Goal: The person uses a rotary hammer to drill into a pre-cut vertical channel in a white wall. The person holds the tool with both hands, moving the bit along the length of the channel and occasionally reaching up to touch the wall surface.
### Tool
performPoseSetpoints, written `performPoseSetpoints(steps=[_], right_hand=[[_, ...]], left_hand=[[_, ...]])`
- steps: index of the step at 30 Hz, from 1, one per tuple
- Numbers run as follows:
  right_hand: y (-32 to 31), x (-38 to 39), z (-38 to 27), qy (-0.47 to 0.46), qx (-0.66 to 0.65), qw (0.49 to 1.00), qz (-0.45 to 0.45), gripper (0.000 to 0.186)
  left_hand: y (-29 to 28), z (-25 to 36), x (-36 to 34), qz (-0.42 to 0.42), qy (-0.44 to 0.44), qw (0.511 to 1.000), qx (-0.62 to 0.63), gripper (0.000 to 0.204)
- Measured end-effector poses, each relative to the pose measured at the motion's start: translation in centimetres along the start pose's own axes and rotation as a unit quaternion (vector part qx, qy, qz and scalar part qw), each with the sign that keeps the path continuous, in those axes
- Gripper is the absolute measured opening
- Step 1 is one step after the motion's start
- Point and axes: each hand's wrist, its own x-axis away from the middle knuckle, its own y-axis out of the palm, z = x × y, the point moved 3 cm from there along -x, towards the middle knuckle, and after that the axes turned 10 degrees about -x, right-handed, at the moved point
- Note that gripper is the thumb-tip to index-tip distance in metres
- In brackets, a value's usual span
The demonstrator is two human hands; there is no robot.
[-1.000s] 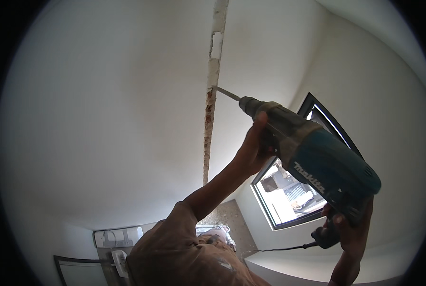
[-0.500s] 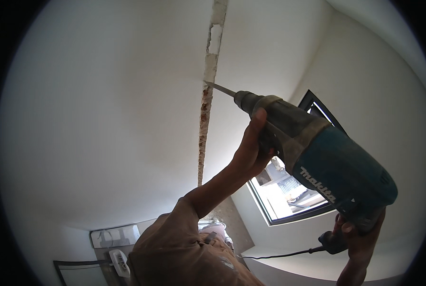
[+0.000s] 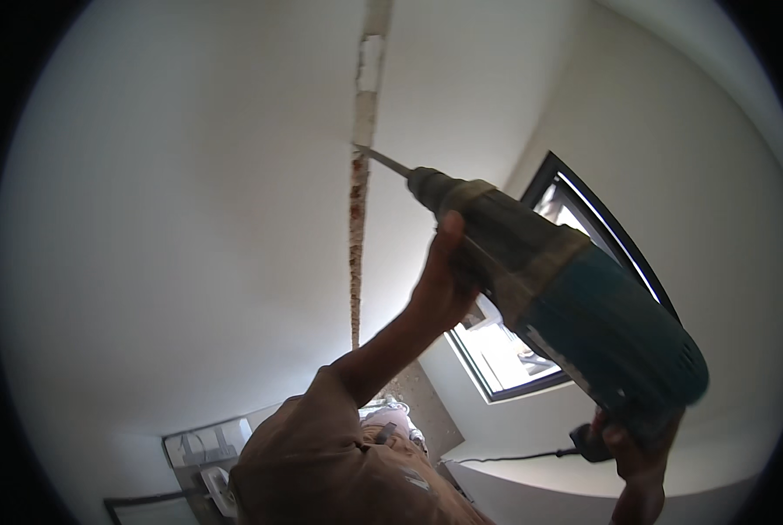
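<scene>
A teal and dark grey rotary hammer (image 3: 584, 306) slants across the view, fitted with a long steel chisel bit (image 3: 387, 162). The bit's tip meets the narrow chipped groove (image 3: 356, 236) in the white wall, where the plaster-coloured stretch gives way to rough reddish masonry. My left hand (image 3: 451, 276) is wrapped round the tool's front part from below, its thumb lying along the near side. At the back end, my right hand (image 3: 643, 446) grips the rear handle, with its fingers partly hidden by the tool body.
A dark-framed window (image 3: 518, 372) lies behind the tool. The black power cord (image 3: 523, 456) runs left from the handle toward my body. Lower left, a white box-like item (image 3: 206, 444) and a white container (image 3: 218, 490) stand near a dark-edged panel (image 3: 150, 507).
The tool, both hands and the groove appear shifted left in the view, the tool's rear slightly more than its tip. The chisel tip stays at the same spot on the groove.
</scene>
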Motion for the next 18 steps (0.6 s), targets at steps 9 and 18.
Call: performPoseSetpoints(steps=[9, 18], right_hand=[[3.6, 0.6, 5.2, 0.130, -0.368, 0.921, 0.018, 0.072], [6.0, 12.0, 11.1, 0.237, -0.639, 0.732, -0.008, 0.073]], left_hand=[[-1.1, -4.3, 1.4, 0.090, -0.062, 0.991, -0.076, 0.050], [-4.0, -14.8, 11.1, 0.109, -0.324, 0.939, -0.050, 0.051]])
